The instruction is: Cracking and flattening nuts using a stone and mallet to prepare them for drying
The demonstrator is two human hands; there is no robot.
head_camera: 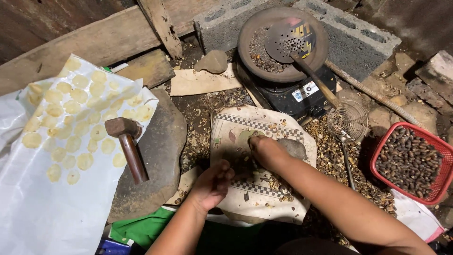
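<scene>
Both forearms are bare from elbow to wrist, with no sleeves showing. The left hand (213,183) and right hand (265,150) wear no gloves, rings or watch.

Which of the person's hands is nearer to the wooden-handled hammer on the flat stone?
Left. The left hand is over the patterned cloth's left edge, just right of the hammer. The right hand is farther right, mid-cloth, holding a grey stone.
</scene>
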